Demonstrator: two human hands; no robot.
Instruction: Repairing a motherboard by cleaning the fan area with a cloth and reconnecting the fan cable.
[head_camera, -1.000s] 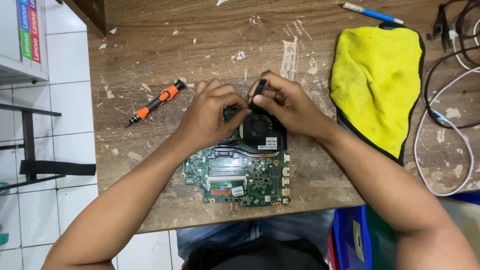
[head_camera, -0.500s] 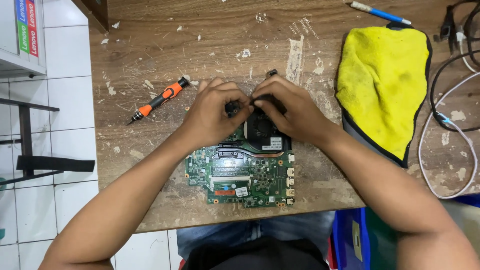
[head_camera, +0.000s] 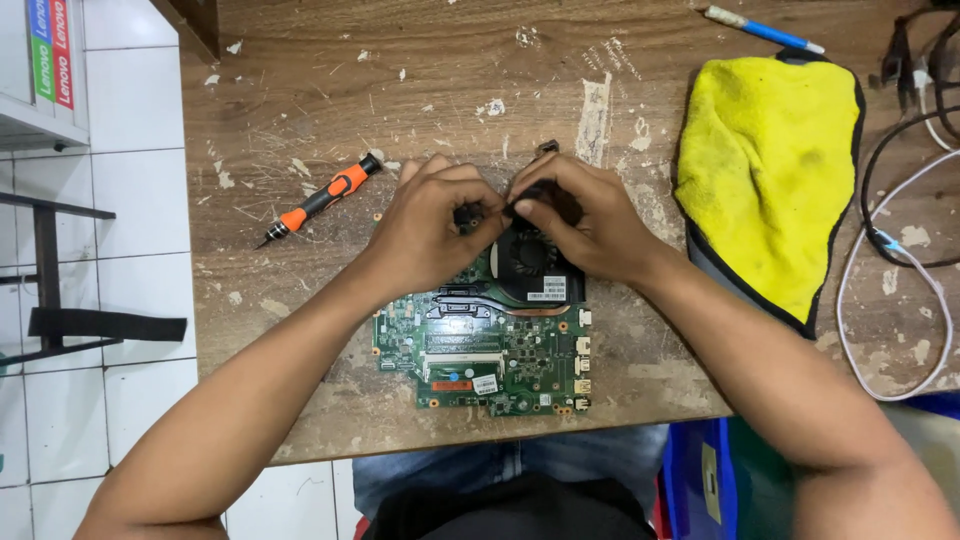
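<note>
A green laptop motherboard (head_camera: 480, 360) lies on the worn wooden table (head_camera: 420, 90), close to its near edge. A black cooling fan (head_camera: 530, 262) with a copper heat pipe sits on the board's far part. My left hand (head_camera: 430, 228) is curled over the fan's far left corner, fingertips pinched on its edge. My right hand (head_camera: 585, 222) covers the fan's far right side and pinches a thin black strip (head_camera: 545, 150) whose end sticks out beyond the fingers. The fingertips of both hands meet above the fan and hide what lies under them.
An orange and black screwdriver (head_camera: 320, 202) lies to the left of my hands. To the right a yellow cloth (head_camera: 770, 165) covers a dark pad. A blue pen (head_camera: 765, 30) lies at the far right, with white and black cables (head_camera: 900, 255) at the right edge. Below is a blue bin (head_camera: 695, 480).
Both hands stay pressed together over the fan. The black strip in my right hand has tipped down from standing up to pointing away over the table.
</note>
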